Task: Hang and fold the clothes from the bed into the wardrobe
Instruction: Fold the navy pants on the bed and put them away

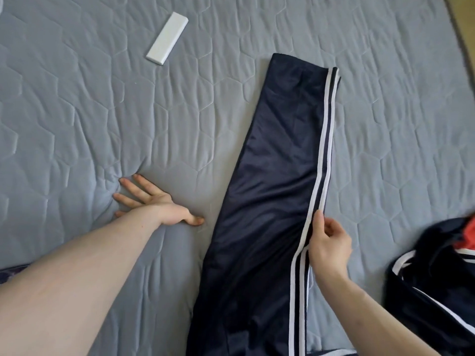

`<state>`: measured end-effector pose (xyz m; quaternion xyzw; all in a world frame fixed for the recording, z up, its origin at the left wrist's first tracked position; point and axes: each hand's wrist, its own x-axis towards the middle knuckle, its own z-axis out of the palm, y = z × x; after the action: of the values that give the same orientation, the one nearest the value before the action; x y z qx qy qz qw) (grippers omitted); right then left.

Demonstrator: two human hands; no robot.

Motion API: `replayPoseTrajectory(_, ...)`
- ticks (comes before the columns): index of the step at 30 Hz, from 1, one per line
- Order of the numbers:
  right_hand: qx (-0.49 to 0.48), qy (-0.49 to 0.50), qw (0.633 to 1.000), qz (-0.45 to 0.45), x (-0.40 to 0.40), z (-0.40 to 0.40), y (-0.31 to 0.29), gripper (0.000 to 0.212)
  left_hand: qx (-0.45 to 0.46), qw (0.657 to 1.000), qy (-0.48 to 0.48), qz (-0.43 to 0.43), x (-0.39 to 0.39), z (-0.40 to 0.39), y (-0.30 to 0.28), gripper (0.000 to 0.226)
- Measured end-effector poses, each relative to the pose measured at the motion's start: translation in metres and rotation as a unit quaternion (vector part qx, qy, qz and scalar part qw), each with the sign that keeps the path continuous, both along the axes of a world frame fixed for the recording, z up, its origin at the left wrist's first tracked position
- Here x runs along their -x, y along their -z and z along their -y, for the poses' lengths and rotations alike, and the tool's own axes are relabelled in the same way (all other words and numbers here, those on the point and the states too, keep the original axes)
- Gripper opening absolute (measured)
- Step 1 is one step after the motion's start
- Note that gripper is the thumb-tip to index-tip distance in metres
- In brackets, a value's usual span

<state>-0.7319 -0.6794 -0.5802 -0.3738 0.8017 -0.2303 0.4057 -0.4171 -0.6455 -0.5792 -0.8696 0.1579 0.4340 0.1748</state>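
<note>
Bare forearms reach in from below: the left hand (151,201) presses flat, fingers spread, on the grey quilted bedcover (77,111), while the right hand (327,242) pinches the white-striped side seam of the slippery navy track trousers (270,188) laid lengthwise on the bed. With only one edge held, the shiny fabric could slide and skew during folding, or catch the dark heaped garment (434,283) lying near at right; a white rectangular block (167,38) lies well apart.

Shiny navy track trousers (270,191), white side stripes | quilted grey-blue bedcover (102,111), hexagon stitching | flat white rectangular box (167,38) | dark navy, white-striped, red-lined garment (437,273)
</note>
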Motion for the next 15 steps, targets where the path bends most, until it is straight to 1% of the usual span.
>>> replayPoseTrajectory(2, -0.005, 0.001, 0.999, 0.037, 0.000, -0.020, -0.005, 0.029, -0.004, 1.000, 0.015, 0.008, 0.001, -0.002, 0.000, 0.197)
replayPoseTrajectory(4, -0.021, -0.008, 0.998, 0.055, 0.007, -0.045, -0.004, 0.023, 0.003, 0.999, 0.030, 0.017, 0.004, -0.004, -0.002, 0.195)
replayPoseTrajectory(5, -0.028, -0.012, 0.998, 0.057, 0.012, -0.056, 0.001, 0.023, 0.009, 0.999, 0.031, 0.022, 0.006, -0.004, -0.003, 0.194)
replayPoseTrajectory(9, -0.033, 0.027, 0.997, 0.067, 0.027, -0.071, 0.023, 0.029, 0.031, 0.998, 0.035, 0.045, 0.014, -0.012, -0.002, 0.189)
replayPoseTrajectory(11, -0.029, 0.034, 0.997, 0.062, 0.027, -0.068, 0.028, 0.036, 0.065, 0.996, 0.028, 0.050, 0.016, -0.019, 0.001, 0.188)
replayPoseTrajectory(13, -0.041, 0.010, 0.998, 0.052, 0.029, -0.065, 0.028, 0.041, 0.118, 0.991, 0.013, 0.069, 0.019, -0.034, 0.007, 0.185)
replayPoseTrajectory(15, -0.053, -0.037, 0.996, 0.058, 0.034, -0.070, 0.022, 0.044, 0.186, 0.976, 0.025, 0.109, 0.027, -0.058, 0.017, 0.171)
